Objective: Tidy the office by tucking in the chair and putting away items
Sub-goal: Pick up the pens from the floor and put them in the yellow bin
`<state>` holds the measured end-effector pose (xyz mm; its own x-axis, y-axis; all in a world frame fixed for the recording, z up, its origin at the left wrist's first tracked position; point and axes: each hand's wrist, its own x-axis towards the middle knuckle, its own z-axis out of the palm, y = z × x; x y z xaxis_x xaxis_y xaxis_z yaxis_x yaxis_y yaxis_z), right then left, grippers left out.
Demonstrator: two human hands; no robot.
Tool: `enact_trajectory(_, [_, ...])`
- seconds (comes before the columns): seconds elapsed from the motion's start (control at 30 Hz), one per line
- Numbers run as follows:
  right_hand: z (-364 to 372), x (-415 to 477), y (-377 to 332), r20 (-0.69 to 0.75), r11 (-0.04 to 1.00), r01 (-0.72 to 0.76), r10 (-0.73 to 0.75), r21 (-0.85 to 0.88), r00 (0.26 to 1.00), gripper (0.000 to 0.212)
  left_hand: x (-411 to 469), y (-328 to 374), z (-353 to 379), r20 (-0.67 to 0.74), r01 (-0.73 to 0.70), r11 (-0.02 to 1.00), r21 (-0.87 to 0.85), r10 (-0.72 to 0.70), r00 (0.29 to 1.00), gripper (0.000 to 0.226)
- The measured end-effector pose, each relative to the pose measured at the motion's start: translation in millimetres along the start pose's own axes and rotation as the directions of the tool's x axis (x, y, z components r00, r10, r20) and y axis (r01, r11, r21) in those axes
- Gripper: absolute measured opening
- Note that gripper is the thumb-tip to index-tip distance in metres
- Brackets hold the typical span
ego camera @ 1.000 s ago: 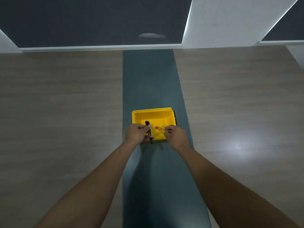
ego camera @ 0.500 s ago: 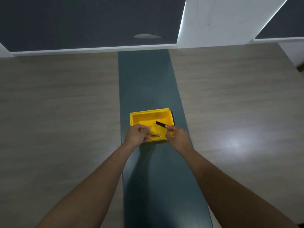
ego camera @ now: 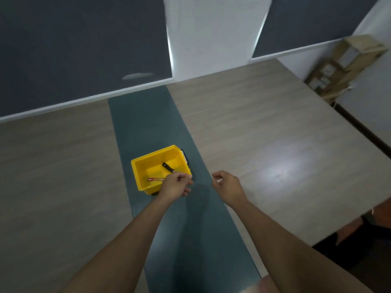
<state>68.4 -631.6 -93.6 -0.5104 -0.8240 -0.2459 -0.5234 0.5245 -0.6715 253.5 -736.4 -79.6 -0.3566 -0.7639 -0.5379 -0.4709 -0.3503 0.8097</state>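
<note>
A yellow bin point(ego camera: 139, 166) stands on the dark green strip point(ego camera: 143, 123) that runs down the middle of the wood-look table point(ego camera: 264, 144). Inside it lies a black marker point(ego camera: 168, 167), apart from both hands. An orange pen point(ego camera: 155, 179) rests low along the bin's near side. Its right end runs into the curled fingers of my left hand point(ego camera: 175, 185), which hovers over the bin's near right corner. My right hand point(ego camera: 227, 185) hangs over the strip to the right of the bin, fingers loosely apart and holding nothing.
A light wooden shelf unit point(ego camera: 347, 66) leans by the wall past the table's far right corner. Beyond the table's right edge point(ego camera: 359, 132), low at the right, a dark blurred shape point(ego camera: 359, 240) shows. Dark wall panels and a white pillar stand behind.
The black marker left my right hand and now lies in the bin. My right hand has drawn away to the right. The view has swung right and tilted.
</note>
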Motion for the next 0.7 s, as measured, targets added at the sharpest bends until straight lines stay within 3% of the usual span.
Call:
enact_trajectory(0.37, [-84,-184,111,-0.201,0.979,-0.148,0.175,0.142,0.964,0.026,-111,5,154,0.289,-0.142,0.975,0.169,0.088,0.953,0.011])
enact_trajectory(0.6, [-110,-330,191,-0.321,0.937,-0.249,0.321,0.247,0.891,0.022,-219,-19,248,0.473,-0.255,0.925,0.283,0.097,0.876,0.024])
enact_trajectory(0.7, [-118,-405,232,-0.367,0.909,-0.300,0.395,0.291,0.842,0.018,-269,-36,296,0.586,-0.336,0.891,0.305,0.103,0.804,0.023])
